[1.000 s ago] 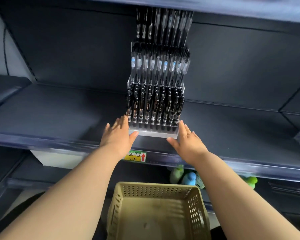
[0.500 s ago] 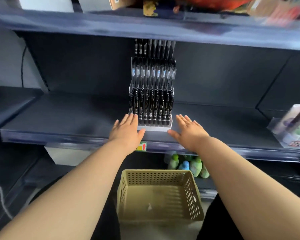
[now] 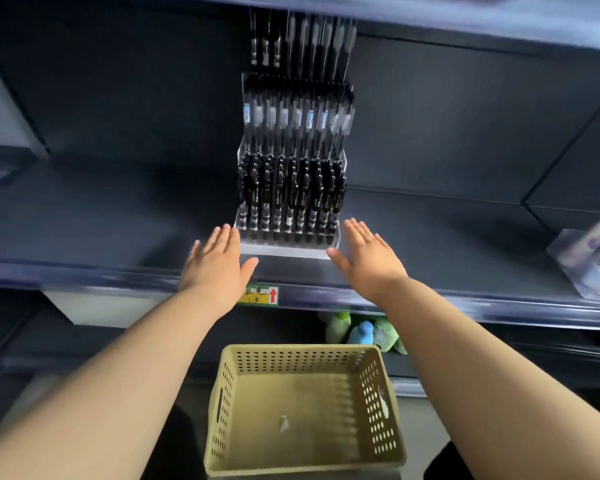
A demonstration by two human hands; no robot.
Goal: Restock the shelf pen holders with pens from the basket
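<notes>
- Left of centre: our left hand lies flat, fingers straight and together, holding nothing. Its fingertips are just beside the holder's front left corner, and we cannot tell whether they touch it.
- Centre: the pen holder, a clear stepped stand, sits near the front edge of the dark shelf. Black pens stand upright in close rows, and every tier looks full.
- Lower centre: the basket, beige and perforated, sits below the shelf. We see no pens in it, only a small pale scrap.
- Right of centre: our right hand mirrors the left, flat and holding nothing, beside the front right corner.
- Step, as we judge it: squaring the filled holder. We should press low at the base, evenly from both sides, since the tall rows could tip.
</notes>
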